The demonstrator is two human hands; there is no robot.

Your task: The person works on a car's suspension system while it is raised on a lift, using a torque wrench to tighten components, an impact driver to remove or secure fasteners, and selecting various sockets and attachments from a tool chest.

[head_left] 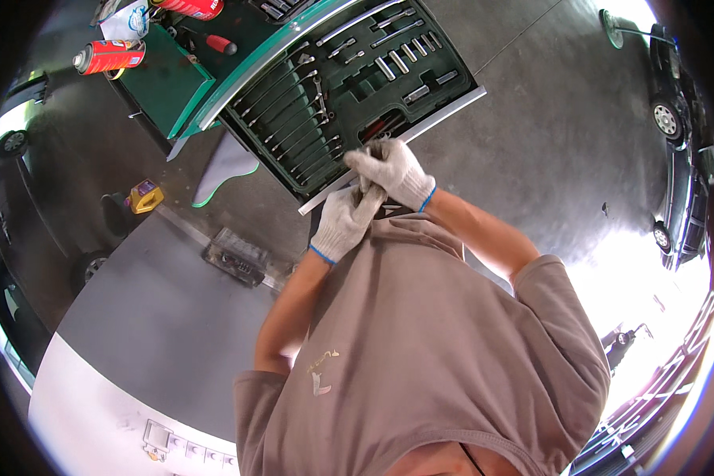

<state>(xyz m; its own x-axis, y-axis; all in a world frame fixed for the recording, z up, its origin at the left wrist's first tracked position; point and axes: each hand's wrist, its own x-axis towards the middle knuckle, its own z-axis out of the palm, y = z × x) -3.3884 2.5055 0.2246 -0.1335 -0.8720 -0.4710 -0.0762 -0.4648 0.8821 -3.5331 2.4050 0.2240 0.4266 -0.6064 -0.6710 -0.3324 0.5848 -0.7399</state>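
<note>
Gloved hands fiddling with a small tool over the tool case

Left hand [343, 222] and right hand [393, 170] both curl shut around a small metal piece [366, 187] by the case [349, 87] near edge. Gloves hide the grip; a slip could drop it to the floor [547, 127].

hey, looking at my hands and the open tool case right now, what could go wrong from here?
1. Your left hand and right hand meet over the front edge of the green tool case; a small part might slip and drop to the floor.
2. The knit gloves may dull your grip.
3. The case sits at the cart's edge, so a bump could possibly shift it.
</note>
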